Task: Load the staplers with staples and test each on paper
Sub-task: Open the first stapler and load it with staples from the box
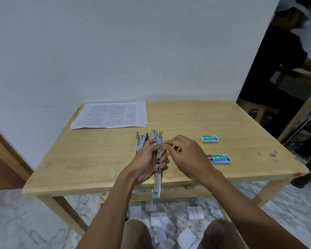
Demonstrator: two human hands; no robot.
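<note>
My left hand [147,159] grips a light-blue stapler [158,169] swung fully open, held lengthwise above the table's near edge. Just to its right, my right hand [185,155] has its fingertips pinched together over the stapler's metal channel; whether a strip of staples is between them is too small to tell. Behind the hands lie a teal stapler [141,141] and a yellow stapler [153,133], both opened. Two green staple boxes sit to the right: a closed one [209,139] and a nearer one [220,158] slid partly open. A stack of printed paper [109,115] lies at the back left.
Everything rests on a wooden table [187,117] against a white wall. A few loose staple bits [266,154] lie near its right edge. Several paper scraps [169,225] litter the marble floor by my knees. Another person [280,60] sits at a second table on the right.
</note>
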